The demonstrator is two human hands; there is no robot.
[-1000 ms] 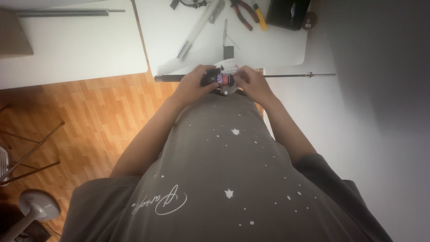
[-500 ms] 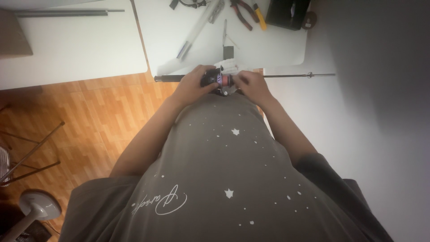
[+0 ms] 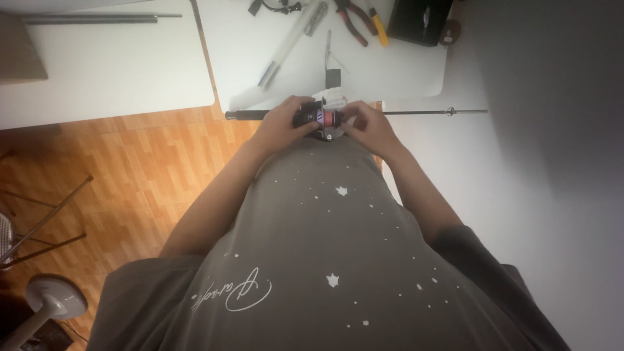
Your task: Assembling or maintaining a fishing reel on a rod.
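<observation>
Presently, left hand [image 3: 281, 123] and right hand [image 3: 365, 127] both clamp one fishing reel [image 3: 318, 118] on one rod [image 3: 416, 112]; two pliers [image 3: 354, 19] lie on the surface [image 3: 403, 71].

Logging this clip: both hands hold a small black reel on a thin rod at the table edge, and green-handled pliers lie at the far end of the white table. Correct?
Not quite. The pliers have red handles, not green, as the head view shows. The rest holds: the left hand and right hand hold the small black reel on the thin rod at the edge of the white table.
</observation>
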